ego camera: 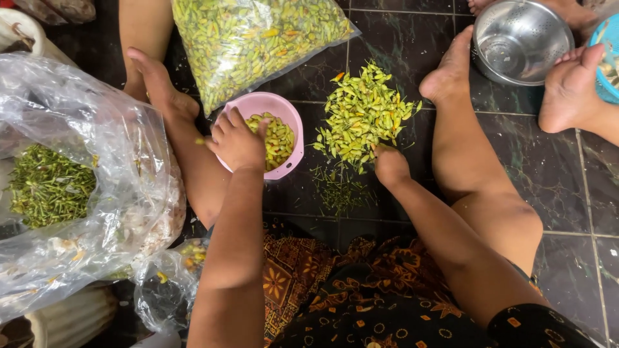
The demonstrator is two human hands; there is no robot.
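Presently, from the head view, I record my left hand (237,143) resting over the near rim of a pink bowl (291,116), fingers loosely curled and spread; whether it pinches a chilli I cannot tell. That bowl stands on the dark tiled floor (567,187) between my legs and holds small yellow-green chillies (278,138). My right hand (390,165) is bunched at the near edge of a loose chilli pile (362,113) on the floor just right of the bowl, fingertips pressed together and touching the pile; what they grip is hidden. Thin green stems (338,187) lie scattered on the tiles near that hand. A clear plastic bag of chillies (251,38) lies beyond the bowl, touching its far side. At the left, a large clear bag (77,193) holds a heap of green stems (48,187). At the upper right, a steel colander (519,38) sits on the floor, with another person's foot (570,93) beside it and a blue bowl (609,58) at the frame edge.
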